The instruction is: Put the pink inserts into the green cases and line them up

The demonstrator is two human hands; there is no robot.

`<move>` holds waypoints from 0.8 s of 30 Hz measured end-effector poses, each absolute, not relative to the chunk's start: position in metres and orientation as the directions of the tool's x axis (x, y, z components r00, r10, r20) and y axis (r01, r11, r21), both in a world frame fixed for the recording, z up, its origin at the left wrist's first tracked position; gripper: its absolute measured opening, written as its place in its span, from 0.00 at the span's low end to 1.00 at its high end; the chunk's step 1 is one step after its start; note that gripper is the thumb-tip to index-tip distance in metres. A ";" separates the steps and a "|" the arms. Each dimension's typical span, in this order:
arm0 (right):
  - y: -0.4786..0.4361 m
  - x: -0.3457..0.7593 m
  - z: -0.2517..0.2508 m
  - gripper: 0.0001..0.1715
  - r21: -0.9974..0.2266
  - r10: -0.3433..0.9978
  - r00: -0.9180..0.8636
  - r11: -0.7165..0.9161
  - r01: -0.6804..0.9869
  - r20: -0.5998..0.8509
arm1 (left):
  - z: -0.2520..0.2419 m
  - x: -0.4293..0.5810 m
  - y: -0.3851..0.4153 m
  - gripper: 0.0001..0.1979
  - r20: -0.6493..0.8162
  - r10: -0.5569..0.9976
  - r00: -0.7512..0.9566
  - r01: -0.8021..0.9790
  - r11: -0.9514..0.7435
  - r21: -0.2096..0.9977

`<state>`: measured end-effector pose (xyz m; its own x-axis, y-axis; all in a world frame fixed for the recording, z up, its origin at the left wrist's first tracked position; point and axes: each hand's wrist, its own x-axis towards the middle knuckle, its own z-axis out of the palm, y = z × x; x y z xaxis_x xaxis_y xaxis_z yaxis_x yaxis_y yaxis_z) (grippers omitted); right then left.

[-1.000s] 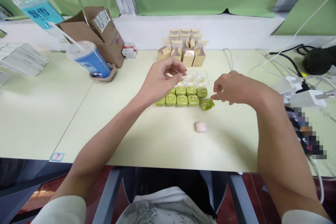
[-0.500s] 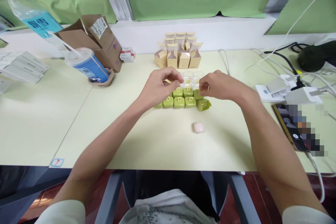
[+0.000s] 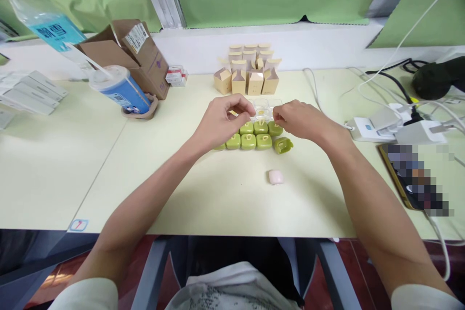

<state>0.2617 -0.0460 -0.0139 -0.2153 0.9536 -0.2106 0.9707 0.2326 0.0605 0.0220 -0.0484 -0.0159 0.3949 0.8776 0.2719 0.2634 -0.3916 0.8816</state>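
Observation:
My left hand [image 3: 223,120] hovers over the left end of the green cases, its fingers loosely curved, thumb and forefinger a little apart, with nothing visible between them. Just opposite, my right hand [image 3: 300,118] has its fingers pinched together at the right end of the clear plastic pieces [image 3: 262,113], where whatever they hold is hidden. Small rounded green cases [image 3: 248,142] with yellow marks stand in two rows below the hands. At the front row's right end lies an open green case [image 3: 283,145]. A pale pink case [image 3: 275,177] rests nearer to me.
Open small cartons [image 3: 255,82] stand at the back. To the left are a blue cup [image 3: 123,94], a brown cardboard box [image 3: 145,65] and a bottle [image 3: 54,29]. On the right lie a power strip [image 3: 363,130], cables and a phone [image 3: 403,179].
My right hand has shifted slightly left and turned, with its fingers drawn closer together. My left hand stays almost where it was.

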 end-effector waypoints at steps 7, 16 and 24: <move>-0.040 0.269 -0.022 0.16 0.028 0.958 -0.215 0.224 0.974 -0.191 | -0.018 0.022 -0.048 0.06 0.281 0.874 0.397 0.263 -0.401 0.877; -0.042 0.271 -0.018 0.14 -0.013 0.948 -0.191 0.194 0.981 -0.255 | -0.016 0.019 -0.046 0.06 0.290 0.872 0.395 0.269 -0.411 0.871; -0.049 0.289 -0.006 0.12 0.008 0.937 -0.114 0.124 0.992 -0.329 | -0.014 0.017 -0.048 0.06 0.338 0.875 0.346 0.259 -0.436 0.862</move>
<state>0.2885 -0.0487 -0.0064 -0.1140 0.9373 -0.3294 0.9923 0.1235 0.0081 0.0168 -0.0479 -0.0145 0.3456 0.8752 0.3384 0.2591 -0.4357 0.8620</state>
